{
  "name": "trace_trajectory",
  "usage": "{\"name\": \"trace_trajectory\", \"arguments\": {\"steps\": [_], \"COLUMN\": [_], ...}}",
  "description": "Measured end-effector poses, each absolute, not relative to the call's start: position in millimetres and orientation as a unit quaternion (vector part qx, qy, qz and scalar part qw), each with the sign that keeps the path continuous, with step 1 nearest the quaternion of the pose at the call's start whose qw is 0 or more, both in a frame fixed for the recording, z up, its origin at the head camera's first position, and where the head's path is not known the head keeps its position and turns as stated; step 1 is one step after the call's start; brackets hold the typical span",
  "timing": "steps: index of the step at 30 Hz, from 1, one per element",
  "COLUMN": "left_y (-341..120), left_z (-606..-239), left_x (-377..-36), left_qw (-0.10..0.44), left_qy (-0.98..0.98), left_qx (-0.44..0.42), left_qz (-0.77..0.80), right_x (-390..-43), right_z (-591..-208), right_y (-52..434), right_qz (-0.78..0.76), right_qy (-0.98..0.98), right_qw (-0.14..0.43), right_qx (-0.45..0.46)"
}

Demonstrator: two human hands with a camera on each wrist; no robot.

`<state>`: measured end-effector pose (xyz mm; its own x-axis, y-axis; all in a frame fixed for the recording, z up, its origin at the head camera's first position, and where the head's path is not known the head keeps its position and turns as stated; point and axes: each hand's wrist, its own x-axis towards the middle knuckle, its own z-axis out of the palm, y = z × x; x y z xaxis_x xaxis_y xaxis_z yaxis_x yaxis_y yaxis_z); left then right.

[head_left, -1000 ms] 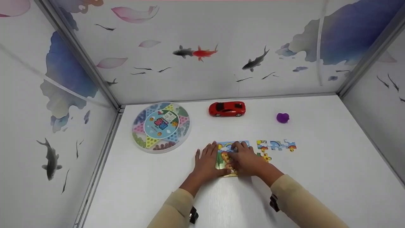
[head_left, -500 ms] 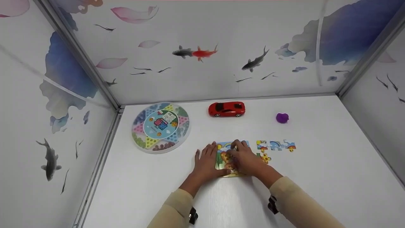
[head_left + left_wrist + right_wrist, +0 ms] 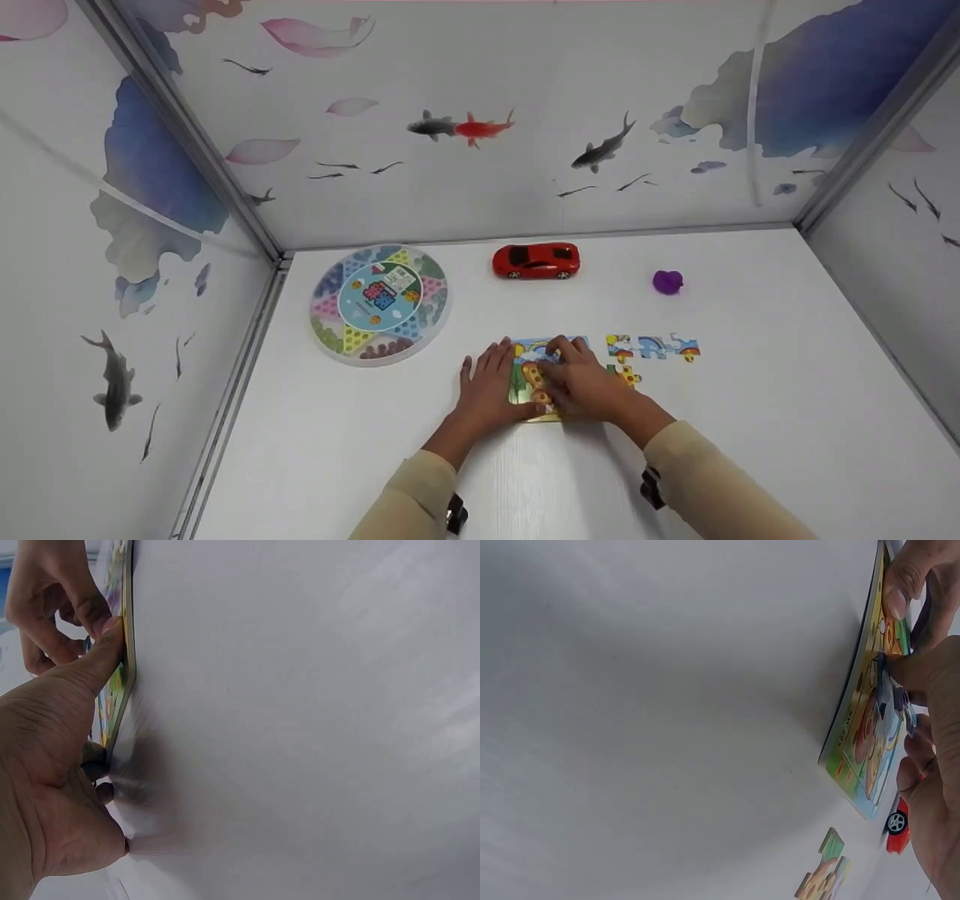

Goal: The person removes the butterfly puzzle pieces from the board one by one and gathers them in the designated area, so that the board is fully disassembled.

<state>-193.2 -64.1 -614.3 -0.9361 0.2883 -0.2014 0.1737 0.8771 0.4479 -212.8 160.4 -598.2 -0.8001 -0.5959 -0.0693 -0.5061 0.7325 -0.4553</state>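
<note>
The right hand [image 3: 589, 386] hides much of the right side of the puzzle [image 3: 531, 379] and part of the piece [image 3: 889, 697] it pinches. Left of the puzzle, the disc's [image 3: 380, 296] fine print is unreadable; below the puzzle, the right wrist view crops loose pieces [image 3: 821, 872].

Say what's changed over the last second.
Nothing on the table visibly moved; the whole head view drifted slightly. No grip was visibly taken or released. The left hand stays on the puzzle board, the right hand over it; loose pieces, red car, purple toy and round game case lie as before.
</note>
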Motion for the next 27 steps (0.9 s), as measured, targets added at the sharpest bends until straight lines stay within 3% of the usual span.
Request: {"name": "trace_trajectory", "arguments": {"steps": [27], "left_y": [-65], "left_z": [-617], "left_x": [-193], "left_qw": [0.123], "left_qy": [0.957], "left_qx": [0.124], "left_qz": [0.23], "right_x": [-209], "right_z": [-598], "right_y": [195], "right_qz": [-0.23], "right_qy": [0.935], "right_qw": [0.059], "right_qx": [-0.264]}}
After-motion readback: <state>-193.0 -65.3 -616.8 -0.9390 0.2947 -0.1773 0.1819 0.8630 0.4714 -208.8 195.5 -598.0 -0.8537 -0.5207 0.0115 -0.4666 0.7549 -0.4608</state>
